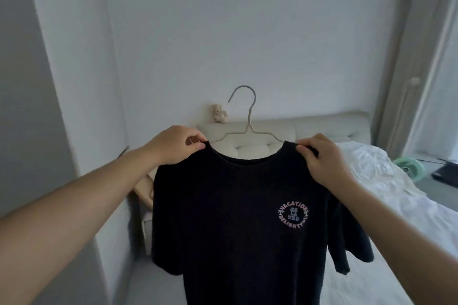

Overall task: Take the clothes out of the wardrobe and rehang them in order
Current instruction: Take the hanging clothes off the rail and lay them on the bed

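Black logo T-shirt (pixel 223 218) on hanger (pixel 249 119)

One black T-shirt (pixel 223 218) is in view, carrying one round printed badge (pixel 293 214) on its chest. One wire hanger (pixel 247 116) sits inside it, with a single hook at the top. Two hands show: the left hand (pixel 177 146) and the right hand (pixel 322 161), each with one bare forearm. One small teddy bear (pixel 219 113) sits on one padded headboard (pixel 322 129). There is one bed (pixel 396 205) with white bedding. One pale green round object (pixel 407 166) and one dark flat item (pixel 446 174) lie near the window side, too blurred to identify. One curtain (pixel 409 57) hangs at the right.
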